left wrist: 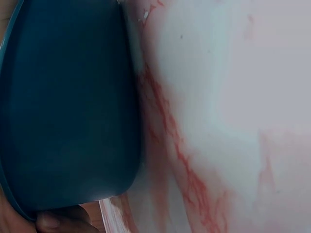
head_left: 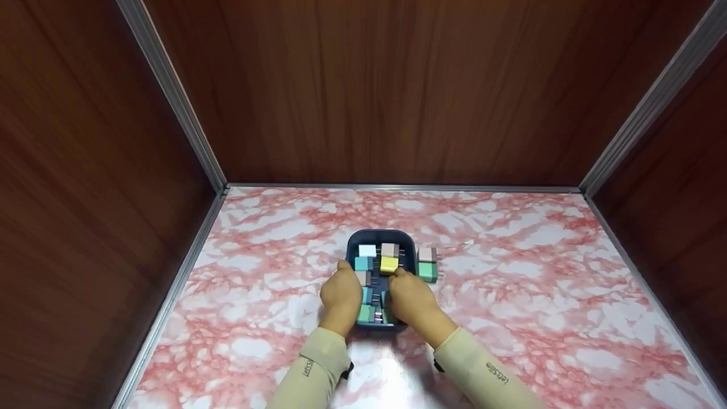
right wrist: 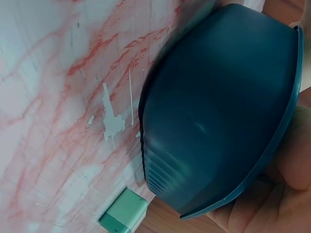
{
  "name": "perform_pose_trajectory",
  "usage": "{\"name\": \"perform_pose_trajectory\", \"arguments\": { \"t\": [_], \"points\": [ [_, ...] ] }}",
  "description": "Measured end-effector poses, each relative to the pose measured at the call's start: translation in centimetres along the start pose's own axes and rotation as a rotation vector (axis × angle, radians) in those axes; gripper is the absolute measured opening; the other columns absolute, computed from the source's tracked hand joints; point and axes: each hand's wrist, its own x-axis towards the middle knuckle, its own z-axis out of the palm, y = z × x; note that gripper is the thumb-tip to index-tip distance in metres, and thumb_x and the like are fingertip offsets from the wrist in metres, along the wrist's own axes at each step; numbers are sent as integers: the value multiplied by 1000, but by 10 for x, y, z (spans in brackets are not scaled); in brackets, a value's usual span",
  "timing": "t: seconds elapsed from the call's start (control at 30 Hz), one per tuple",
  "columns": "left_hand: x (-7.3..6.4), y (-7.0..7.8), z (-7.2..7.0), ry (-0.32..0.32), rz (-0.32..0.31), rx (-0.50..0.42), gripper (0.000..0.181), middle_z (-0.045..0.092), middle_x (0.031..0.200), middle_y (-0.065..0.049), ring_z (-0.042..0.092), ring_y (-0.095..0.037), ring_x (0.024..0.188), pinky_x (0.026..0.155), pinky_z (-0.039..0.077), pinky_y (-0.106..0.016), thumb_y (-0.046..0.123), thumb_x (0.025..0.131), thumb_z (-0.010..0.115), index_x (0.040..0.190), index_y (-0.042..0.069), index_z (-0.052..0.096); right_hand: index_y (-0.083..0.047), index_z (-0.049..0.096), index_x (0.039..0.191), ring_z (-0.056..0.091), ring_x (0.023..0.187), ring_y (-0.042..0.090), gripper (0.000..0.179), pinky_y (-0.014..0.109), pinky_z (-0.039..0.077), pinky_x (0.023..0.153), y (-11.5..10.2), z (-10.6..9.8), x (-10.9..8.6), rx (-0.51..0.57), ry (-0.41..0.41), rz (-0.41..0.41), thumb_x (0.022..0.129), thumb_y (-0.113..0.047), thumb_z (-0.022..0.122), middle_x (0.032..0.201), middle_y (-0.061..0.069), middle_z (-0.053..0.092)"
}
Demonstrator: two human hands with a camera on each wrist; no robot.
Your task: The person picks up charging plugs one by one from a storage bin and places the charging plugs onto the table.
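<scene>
Fingers (right wrist: 244,214) of left hand (head_left: 341,292) and right hand (head_left: 413,298) gripped the tray (head_left: 379,235).
Plugs (head_left: 389,265) lay inside, two other plugs (head_left: 427,271) just right.

small dark lettering is showing on both pale sleeves, the right sleeve (head_left: 480,369) and the left sleeve (head_left: 312,372).

from where i'm standing, the right sleeve is reading "let's slim", the words slanting down its length in thin, dark, handwriting-like letters. on the left sleeve a similar line is running the other way, climbing up its length; there i'm making out "lets" and then what is looking like "sli", with the last part blurring too much for me to be sure of it. both lines are standing out darkly against the light fabric.
</scene>
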Motion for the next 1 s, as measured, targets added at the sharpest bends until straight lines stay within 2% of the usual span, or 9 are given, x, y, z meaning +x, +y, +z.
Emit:
{"name": "perform_pose_trajectory", "arguments": {
  "t": [0.17, 0.37, 0.6, 0.8, 1.0],
  "points": [
    [0, 1, -1, 10, 10, -3, 10, 75, 77, -17, 72, -33, 67, 55, 54, -49, 4, 95, 50, 103, 5, 56, 0, 67, 78, 67, 72, 37, 14, 51, 57, 66, 1, -1, 0, 48, -22, -3, 74, -11, 75, 90, 15, 64],
    [0, 1, -2, -23, -14, -27, 13, 76, 81, -16, 72, -34, 69, 56, 54, -49, 6, 97, 48, 106, 5, 58, 0, 67, 77, 68, 74, 38, 18, 53, 57, 66, -1, -3, 0, 74, -46, 5, 73, -15, 78, 92, 16, 66],
    [0, 0, -2, -24, -16, -26, 15, 76, 81, -16, 73, -33, 70, 56, 54, -49, 6, 98, 48, 108, 5, 59, 0, 68, 76, 69, 73, 39, 17, 54, 56, 65, -2, -1, 1, 77, -53, 16, 73, -14, 77, 91, 16, 67],
    [1, 1, -1, -35, -16, -18, 19, 76, 82, -15, 72, -33, 69, 55, 54, -49, 7, 98, 47, 113, 4, 59, 0, 68, 77, 69, 75, 39, 17, 53, 57, 67, -3, 0, 3, 86, -91, 46, 73, -14, 78, 94, 15, 67],
    [1, 0, -1, -27, -11, -15, 16, 76, 81, -16, 72, -33, 69, 55, 53, -49, 6, 98, 47, 110, 4, 58, -2, 68, 75, 69, 76, 38, 21, 53, 57, 69, -3, 3, 6, 100, -107, 74, 72, -19, 81, 93, 14, 68]
  ]
}}
